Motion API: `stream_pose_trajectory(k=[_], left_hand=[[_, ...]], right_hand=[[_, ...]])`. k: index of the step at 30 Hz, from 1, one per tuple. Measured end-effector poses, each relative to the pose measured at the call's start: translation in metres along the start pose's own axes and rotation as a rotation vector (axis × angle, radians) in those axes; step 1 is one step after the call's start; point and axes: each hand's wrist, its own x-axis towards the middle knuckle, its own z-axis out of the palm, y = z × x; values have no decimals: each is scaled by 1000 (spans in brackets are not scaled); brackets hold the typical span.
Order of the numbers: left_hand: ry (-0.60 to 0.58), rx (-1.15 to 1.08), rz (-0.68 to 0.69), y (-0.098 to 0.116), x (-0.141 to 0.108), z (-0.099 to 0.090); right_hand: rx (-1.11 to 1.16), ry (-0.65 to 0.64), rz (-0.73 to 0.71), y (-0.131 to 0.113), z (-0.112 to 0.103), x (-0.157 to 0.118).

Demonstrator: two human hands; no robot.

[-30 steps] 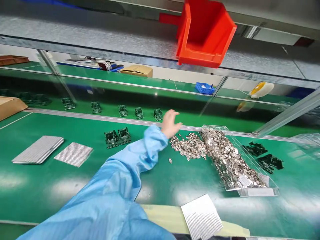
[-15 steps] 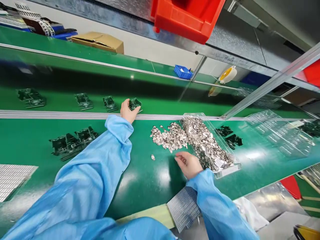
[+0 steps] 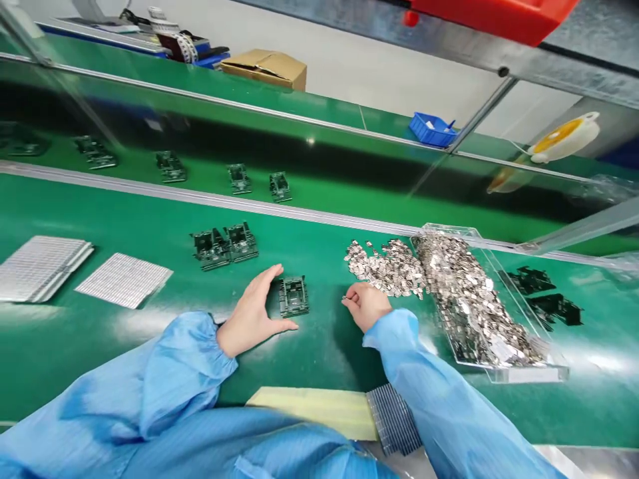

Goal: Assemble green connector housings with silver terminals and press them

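Note:
A small green circuit board (image 3: 293, 297) lies flat on the green bench. Around its left side my left hand (image 3: 253, 314) is open, thumb and fingers apart, close to the board. To the right, my right hand (image 3: 367, 306) is closed in a pinch on a small metal part (image 3: 344, 299), of which only a bit shows at the fingertips. Just behind that hand spreads a loose pile of small silvery metal parts (image 3: 392, 266). It runs into a clear plastic tray (image 3: 524, 374) heaped with the same parts.
Stacked circuit boards (image 3: 224, 245) stand at the back left of my left hand. White gridded sheets (image 3: 124, 279) lie further left. Dark boards (image 3: 554, 309) sit right of the tray. A metal rail (image 3: 319, 214) crosses behind, with more boards beyond it.
My left hand has come back from the rear rail, and the circuit board it held now lies on the bench, released. The single metal part lying apart is now in my right hand's pinch.

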Motion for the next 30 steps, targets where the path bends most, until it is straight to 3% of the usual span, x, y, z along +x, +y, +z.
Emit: stream_pose_trajectory(k=[4, 7, 10, 13, 15, 18, 22, 26, 30], left_hand=[[-58, 67, -9, 2, 11, -4], [-20, -54, -21, 3, 12, -4], [32, -472, -95, 11, 5, 2], [-25, -974, -234, 31, -8, 18], [-70, -1130, -286, 49, -18, 30], [-109, -1180, -305, 69, -33, 42], [-133, -1139, -216, 71, -43, 46], [-138, -1046, -150, 68, -48, 45], [-123, -963, -125, 67, -54, 45]], right_hand=[[14, -42, -12, 6, -5, 5], [89, 4, -53, 6, -15, -9], [430, 85, -85, -3, -30, -44], [757, 104, -19, -16, -43, -93], [897, 124, 39, -27, -43, -122], [1020, 263, 90, -44, -25, -142], [1035, 507, 68, -56, 15, -132], [1069, 560, 73, -65, 40, -122], [1025, 597, 53, -74, 46, -123]])
